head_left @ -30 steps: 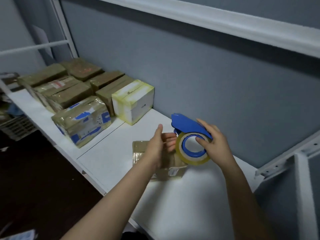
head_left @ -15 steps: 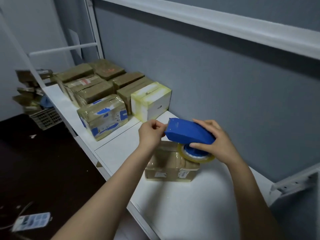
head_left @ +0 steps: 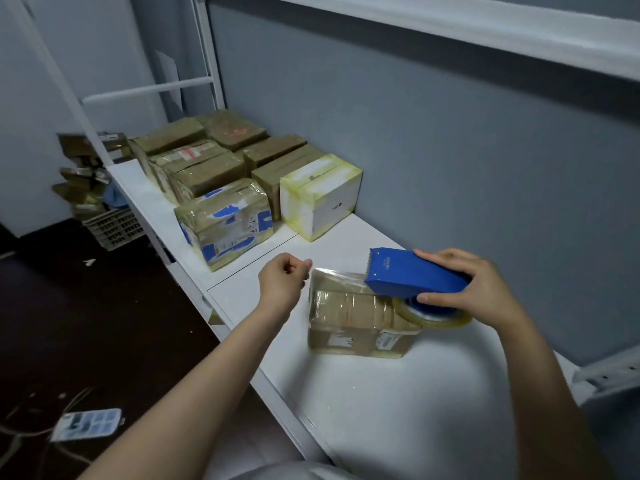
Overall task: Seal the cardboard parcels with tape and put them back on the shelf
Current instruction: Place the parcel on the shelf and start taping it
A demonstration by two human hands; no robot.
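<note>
One tape dispenser (head_left: 415,276), one parcel (head_left: 346,318) beneath, perhaps eight shelved parcels (head_left: 225,221) beyond

You face a grey-blue wall (head_left: 450,150) behind a white shelf (head_left: 398,410), with another white board (head_left: 485,32) running overhead. To your left the floor (head_left: 69,323) is dark, and a slotted crate (head_left: 114,226) stands on it near the shelf's far end.

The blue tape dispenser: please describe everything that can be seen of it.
The tape dispenser is blue plastic with a toothed front edge and a clear tape roll beneath. The right hand grips it, tilted, over the parcel. A clear strip stretches from it to the left hand, which pinches its end.
</note>
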